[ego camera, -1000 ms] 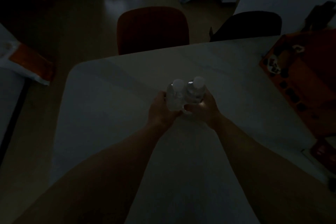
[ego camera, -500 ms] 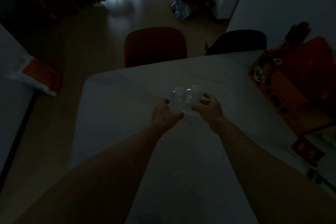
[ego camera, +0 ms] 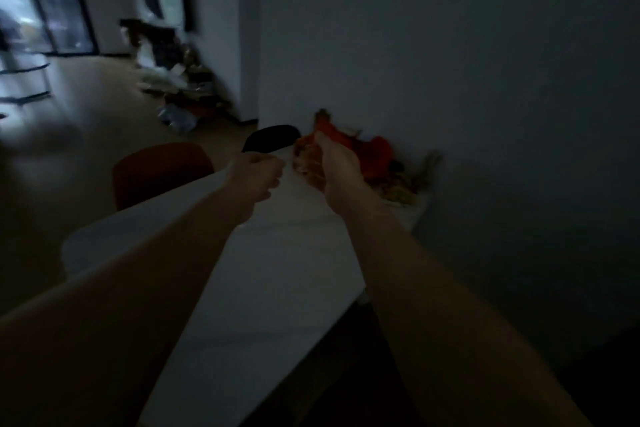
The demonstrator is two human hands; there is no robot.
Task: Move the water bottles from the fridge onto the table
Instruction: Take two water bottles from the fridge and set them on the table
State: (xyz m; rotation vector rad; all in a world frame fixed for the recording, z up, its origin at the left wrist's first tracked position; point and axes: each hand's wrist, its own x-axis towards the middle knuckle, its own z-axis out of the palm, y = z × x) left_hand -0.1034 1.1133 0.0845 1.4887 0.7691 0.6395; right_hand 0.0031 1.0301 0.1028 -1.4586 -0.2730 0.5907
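Note:
The room is dim and the picture is blurred. Both my forearms reach out over the white table [ego camera: 277, 270]. My left hand [ego camera: 254, 177] hovers above the table's far part with its fingers curled in, and I see nothing in it. My right hand [ego camera: 337, 163] is held edge-on beside it, fingers stretched forward and empty, in front of the orange things. No water bottle shows in this view, and the fridge is out of sight.
A red chair [ego camera: 159, 166] and a black chair [ego camera: 272, 137] stand at the table's far side. Orange and red items [ego camera: 370, 156] lie on the table's far right end against a grey wall [ego camera: 485, 97]. Clutter [ego camera: 180, 94] covers the floor beyond.
Both hands have come off the two bottles they held together on the table. My view has swung up and to the right, and the bottles have dropped out of sight.

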